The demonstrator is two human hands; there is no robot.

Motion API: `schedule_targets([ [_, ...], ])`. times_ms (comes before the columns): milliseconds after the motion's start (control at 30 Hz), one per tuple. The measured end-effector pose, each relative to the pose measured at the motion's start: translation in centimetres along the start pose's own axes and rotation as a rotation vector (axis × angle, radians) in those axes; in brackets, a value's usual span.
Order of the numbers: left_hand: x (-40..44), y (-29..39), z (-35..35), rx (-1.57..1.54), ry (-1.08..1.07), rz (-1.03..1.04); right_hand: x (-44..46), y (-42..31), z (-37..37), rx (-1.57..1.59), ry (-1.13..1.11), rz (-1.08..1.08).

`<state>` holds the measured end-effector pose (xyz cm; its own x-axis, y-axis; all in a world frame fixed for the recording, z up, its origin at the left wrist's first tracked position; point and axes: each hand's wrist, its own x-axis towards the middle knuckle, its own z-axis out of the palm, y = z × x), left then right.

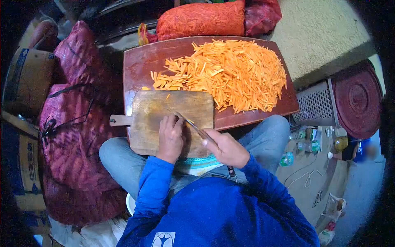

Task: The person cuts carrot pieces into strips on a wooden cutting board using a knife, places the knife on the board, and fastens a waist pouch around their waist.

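Observation:
On a wooden cutting board (144,123) my left hand (171,138) rests with its fingers curled down, close beside a knife blade; whatever lies under the fingertips is hidden. My right hand (226,147) is closed round the handle of the knife (197,129), whose blade points up and left across the board. A small orange piece (168,96) lies near the board's top edge. Beyond the board, a large heap of thin orange strips (242,74) covers much of the red-brown table (142,68).
A full orange mesh bag (201,20) lies past the table's far edge. Large red mesh sacks (74,140) and cardboard boxes (29,82) stand at the left. At the right are a grey perforated basket (314,105), plastic bottles (308,146) and another person (364,151).

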<state>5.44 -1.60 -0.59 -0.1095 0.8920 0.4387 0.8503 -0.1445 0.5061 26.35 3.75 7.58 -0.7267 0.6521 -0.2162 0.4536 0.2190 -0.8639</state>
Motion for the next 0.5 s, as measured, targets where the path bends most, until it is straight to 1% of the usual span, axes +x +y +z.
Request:
schedule_targets([
  [33,0.1,0.1,0.1,0.005,0.012,0.001,-0.7,-0.1,-0.1,-0.022,-0.027,0.092],
  [67,0.3,0.2,0.3,-0.008,0.012,0.012,-0.5,1.6,0.8,-0.007,0.048,-0.024],
  [100,0.3,0.4,0.2,0.000,0.008,0.002,-0.2,1.9,1.2,-0.008,0.057,-0.016],
  [167,0.2,0.5,-0.1,0.026,0.006,-0.010,1.6,1.7,1.7,-0.083,0.080,-0.080],
  [200,0.1,0.3,-0.1,0.007,0.018,-0.004,2.3,1.1,1.6,-0.101,0.074,-0.064],
  [300,-0.4,-0.1,0.1,-0.005,0.023,-0.012,3.2,1.4,1.5,-0.046,0.071,-0.138],
  [400,-0.2,0.3,-0.2,0.002,0.014,-0.051,0.8,-0.6,-0.3,0.000,0.017,-0.074],
  [500,-0.4,1.1,-0.8,0.023,-0.009,-0.074,-0.5,0.3,0.8,0.001,0.001,-0.007],
])
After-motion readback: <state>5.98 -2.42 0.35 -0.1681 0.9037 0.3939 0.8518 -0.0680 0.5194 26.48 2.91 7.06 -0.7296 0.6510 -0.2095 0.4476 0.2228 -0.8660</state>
